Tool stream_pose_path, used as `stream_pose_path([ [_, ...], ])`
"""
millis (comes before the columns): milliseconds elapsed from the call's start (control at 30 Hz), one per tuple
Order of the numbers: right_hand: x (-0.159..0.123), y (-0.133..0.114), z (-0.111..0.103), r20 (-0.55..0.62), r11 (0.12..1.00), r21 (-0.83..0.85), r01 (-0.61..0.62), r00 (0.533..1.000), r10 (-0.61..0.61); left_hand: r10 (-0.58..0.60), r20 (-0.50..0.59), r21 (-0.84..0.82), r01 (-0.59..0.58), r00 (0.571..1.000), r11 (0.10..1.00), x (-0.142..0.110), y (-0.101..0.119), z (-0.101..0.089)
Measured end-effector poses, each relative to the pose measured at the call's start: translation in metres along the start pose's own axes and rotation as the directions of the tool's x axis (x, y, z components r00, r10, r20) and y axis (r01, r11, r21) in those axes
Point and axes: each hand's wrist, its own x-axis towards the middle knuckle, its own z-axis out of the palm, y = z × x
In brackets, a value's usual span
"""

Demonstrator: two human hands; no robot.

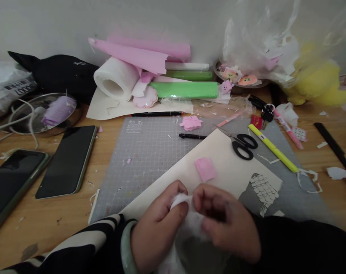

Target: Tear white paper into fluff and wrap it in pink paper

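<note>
Close to my body, white fluffy cotton hangs between my hands. My left hand is closed, with the thumb pressing its upper edge against the fingers. My right hand is curled at the other side of the cotton, fingertips and thumb pinching it; part of the grip is blurred. Just beyond the fingers a small pink paper square lies on a cream sheet of paper. Black-handled scissors rest at that sheet's far corner.
A grey cutting mat lies under the paper. Two phones are at the left, near a metal bowl. A paper roll and green packs stand behind. A yellow marker and paper scraps lie right.
</note>
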Motion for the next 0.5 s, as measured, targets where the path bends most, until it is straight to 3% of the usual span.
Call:
stream_pose_path([
  [67,-0.0006,0.0018,0.0011,0.02,0.998,-0.058,0.017,1.0,-0.016,-0.006,-0.002,-0.004,0.006,1.0,1.0,0.0011,0.0,0.0002],
  [200,-0.0018,0.0038,0.0017,-0.022,1.0,0.014,0.013,1.0,-0.013,0.009,-0.04,0.065,-0.006,0.999,0.998,0.0019,-0.0006,-0.0002],
  [333,-0.0013,0.0041,0.0014,-0.013,0.999,-0.05,0.022,1.0,-0.023,0.005,-0.008,0.005,-0.005,1.0,1.0,0.0014,-0.001,-0.0003],
  [500,0.0012,0.0006,-0.0035,-0.057,0.998,0.05,0.031,0.998,-0.028,0.027,-0.028,0.034,-0.026,0.999,0.999,0.0011,-0.0001,-0.0003],
])
